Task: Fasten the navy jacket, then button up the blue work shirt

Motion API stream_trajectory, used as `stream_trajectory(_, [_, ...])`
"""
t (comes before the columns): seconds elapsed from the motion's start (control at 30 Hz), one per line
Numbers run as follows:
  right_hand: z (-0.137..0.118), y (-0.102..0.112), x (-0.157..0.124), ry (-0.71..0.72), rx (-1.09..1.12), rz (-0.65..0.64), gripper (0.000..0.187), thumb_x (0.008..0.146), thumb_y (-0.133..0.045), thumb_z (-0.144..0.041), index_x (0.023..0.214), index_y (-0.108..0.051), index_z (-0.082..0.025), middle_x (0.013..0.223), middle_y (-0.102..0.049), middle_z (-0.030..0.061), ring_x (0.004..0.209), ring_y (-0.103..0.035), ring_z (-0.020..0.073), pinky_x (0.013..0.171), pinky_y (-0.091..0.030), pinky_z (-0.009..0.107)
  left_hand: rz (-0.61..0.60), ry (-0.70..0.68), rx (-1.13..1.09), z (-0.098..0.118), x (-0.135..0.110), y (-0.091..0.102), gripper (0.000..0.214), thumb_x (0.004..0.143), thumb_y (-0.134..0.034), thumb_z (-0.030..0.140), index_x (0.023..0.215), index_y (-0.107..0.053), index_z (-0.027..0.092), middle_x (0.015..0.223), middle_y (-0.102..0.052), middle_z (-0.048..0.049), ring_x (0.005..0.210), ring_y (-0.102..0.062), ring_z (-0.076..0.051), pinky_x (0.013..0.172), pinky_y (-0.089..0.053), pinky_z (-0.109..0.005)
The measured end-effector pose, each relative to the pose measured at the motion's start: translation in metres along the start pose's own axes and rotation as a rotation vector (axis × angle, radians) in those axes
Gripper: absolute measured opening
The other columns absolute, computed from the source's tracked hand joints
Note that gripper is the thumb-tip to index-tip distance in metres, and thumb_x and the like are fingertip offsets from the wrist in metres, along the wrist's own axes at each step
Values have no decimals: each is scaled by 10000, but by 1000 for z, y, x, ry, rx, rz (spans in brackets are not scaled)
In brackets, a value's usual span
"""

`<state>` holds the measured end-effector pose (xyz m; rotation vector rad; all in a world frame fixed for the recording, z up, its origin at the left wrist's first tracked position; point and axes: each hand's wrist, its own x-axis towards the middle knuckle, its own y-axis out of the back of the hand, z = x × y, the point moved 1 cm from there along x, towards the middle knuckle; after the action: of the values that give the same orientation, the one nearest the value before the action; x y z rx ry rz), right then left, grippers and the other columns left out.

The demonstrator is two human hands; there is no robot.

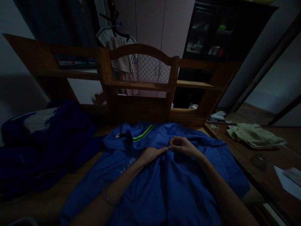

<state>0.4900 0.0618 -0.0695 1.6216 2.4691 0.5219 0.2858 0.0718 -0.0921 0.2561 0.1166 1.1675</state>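
Blue shirt lies front up, rumpled, on the wooden worktop, green-striped collar toward the shelf unit. Right hand: fingers curled, thumb and forefinger pinched on cloth just below the collar. Left hand: thumb extended to the same spot; its fingers are hidden, grip cannot be told. Dark blue garment lies at left, beside the shirt.
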Motion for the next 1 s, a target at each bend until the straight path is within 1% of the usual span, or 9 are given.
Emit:
stream_trajectory(0.1, [0,0,1,-13,67,-24,308,734,-706,-376,872,-546,-153,730,-537,-13,603,-496,87,539,-389,200,12,21,38,1,0,1,449,671,-669,509,979,-683,183,1015,-698,-53,1082,-580,-243,1021,-372,-334])
stream_trajectory(0.2, [1,0,1,-16,132,-30,400,705,-728,-380,977,-512,-182,788,-530,-17,602,-499,87,540,-421,209,10,-5,35,1,0,0,411,684,-674,471,980,-683,185,1005,-700,-45,1054,-593,-229,1013,-376,-330])
stream_trajectory(0.33, [1,0,0,-12,32,-20,435,676,-748,-389,1003,-554,-178,895,-560,10,722,-537,114,640,-448,229,-1,-51,1,3,0,-2,361,694,-681,416,977,-686,193,1038,-694,-32,1049,-593,-212,1000,-387,-319])
stream_trajectory(0.43, [-2,0,-2,-76,8,-75,431,684,-736,-413,1006,-587,-169,907,-592,21,800,-554,143,701,-446,247,-26,-81,-30,7,-1,-3,366,699,-677,401,1001,-680,193,1075,-683,-30,1015,-609,-202,974,-412,-311])
stream_trajectory(0.53, [-6,1,-5,-138,92,-119,453,699,-723,-416,1052,-571,-176,862,-605,13,769,-567,148,682,-452,258,-26,-84,-56,11,-2,-3,383,695,-685,390,1026,-674,195,1091,-678,-36,1037,-604,-207,986,-406,-313])
stream_trajectory(0.67, [-11,4,-5,-110,118,-89,352,757,-675,-404,996,-598,-157,889,-607,29,712,-570,130,678,-448,264,-3,-43,-90,11,-2,-1,408,684,-697,404,1039,-673,202,1118,-667,-42,1077,-586,-226,1000,-399,-336])
stream_trajectory(0.73, [-11,6,-5,-91,124,-59,311,776,-658,-401,944,-603,-145,830,-598,21,656,-560,116,646,-440,256,14,-15,-106,9,-2,-1,445,669,-710,415,1057,-665,202,1139,-657,-45,1086,-583,-234,1007,-395,-351])
stream_trajectory(0.83, [-8,7,-4,-85,142,-38,297,756,-684,-381,899,-590,-139,745,-577,2,622,-546,106,613,-427,240,24,9,-148,4,-2,-2,491,649,-727,413,1083,-654,194,1155,-648,-55,1061,-597,-234,999,-404,-357])
stream_trajectory(1.0, [-4,6,-3,-87,168,-82,326,700,-734,-358,875,-572,-136,735,-582,1,635,-552,111,628,-446,248,-6,78,-207,0,-1,-3,485,641,-732,421,1056,-671,177,1091,-678,-60,1017,-621,-231,966,-439,-339])
